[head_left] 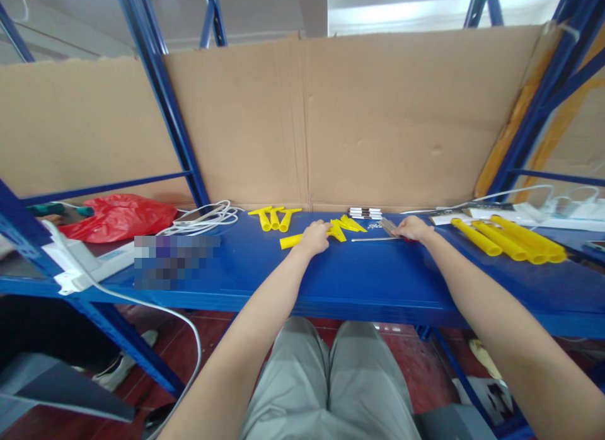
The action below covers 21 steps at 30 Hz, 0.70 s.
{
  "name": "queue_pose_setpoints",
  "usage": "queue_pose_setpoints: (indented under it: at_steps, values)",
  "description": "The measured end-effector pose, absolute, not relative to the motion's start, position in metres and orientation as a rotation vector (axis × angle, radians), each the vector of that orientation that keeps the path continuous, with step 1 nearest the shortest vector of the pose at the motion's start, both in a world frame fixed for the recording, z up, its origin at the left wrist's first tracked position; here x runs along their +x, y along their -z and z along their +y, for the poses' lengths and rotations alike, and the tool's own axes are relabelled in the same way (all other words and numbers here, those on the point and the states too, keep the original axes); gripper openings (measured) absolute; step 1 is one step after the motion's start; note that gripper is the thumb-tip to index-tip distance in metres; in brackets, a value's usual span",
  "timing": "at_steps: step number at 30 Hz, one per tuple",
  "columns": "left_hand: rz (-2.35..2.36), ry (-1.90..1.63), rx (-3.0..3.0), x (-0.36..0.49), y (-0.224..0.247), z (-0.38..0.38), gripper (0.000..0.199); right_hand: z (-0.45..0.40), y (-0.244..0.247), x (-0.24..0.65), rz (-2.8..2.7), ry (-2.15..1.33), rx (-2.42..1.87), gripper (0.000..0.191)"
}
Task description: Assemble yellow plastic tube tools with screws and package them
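Blue counter [359, 276] runs across, just beyond a seated person's grey-trousered lap [326, 383]. On it, the left hand [316, 238] has its fingers curled round the middle of a yellow piece [290, 241]. To the right of the yellow piece, the right hand [413, 229] reaches a small pale flat item [388, 226]; I cannot tell whether it is pinched or only touched.

A thin metal rod [373, 239] also lies right of the yellow piece, partly under the right hand. If the right wrist swings, it could knock the rod and set it rolling. Tiny white bits [375, 225], right of the yellow piece, could scatter if brushed. The yellow piece itself could twist, since its tube looks smooth and round.

It is bright, plain yellow: a tube at the left end, an angled head at the right, the join hidden by the fingers.

Behind and left of the yellow piece sit three yellow T-shapes [274, 220]; behind and right, a row of white sticks [365, 214]. Brown cardboard [378, 112] rises behind everything.
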<state>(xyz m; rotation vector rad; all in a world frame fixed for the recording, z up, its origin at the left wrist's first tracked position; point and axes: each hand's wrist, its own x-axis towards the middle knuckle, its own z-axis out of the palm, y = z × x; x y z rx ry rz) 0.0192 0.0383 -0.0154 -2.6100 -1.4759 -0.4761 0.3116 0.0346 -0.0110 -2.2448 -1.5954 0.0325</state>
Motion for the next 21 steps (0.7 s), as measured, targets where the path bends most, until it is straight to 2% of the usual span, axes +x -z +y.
queue_pose_setpoints:
  at_steps: [3, 8, 11, 15, 21]
  values:
    - [-1.452, 0.452, -2.603, 0.019, 0.016, 0.037, 0.044, 0.026, 0.001, 0.298, -1.599, -0.125, -2.407, 0.021]
    - [-1.47, 0.424, -2.588, 0.019, 0.016, 0.034, 0.049, 0.021, -0.01, 0.287, -1.611, 0.029, -2.371, 0.021]
    - [-1.485, 0.421, -2.598, 0.02, 0.016, 0.033, 0.052, 0.022, -0.022, 0.279, -1.603, 0.009, -2.204, 0.02]
    - [-1.514, 0.429, -2.591, 0.019, 0.016, 0.034, 0.052, 0.026, -0.034, 0.249, -1.727, -0.208, -1.865, 0.011]
    - [-1.497, 0.524, -2.607, 0.018, 0.016, 0.037, 0.046, 0.028, -0.016, 0.191, -1.508, -0.573, -1.461, 0.009]
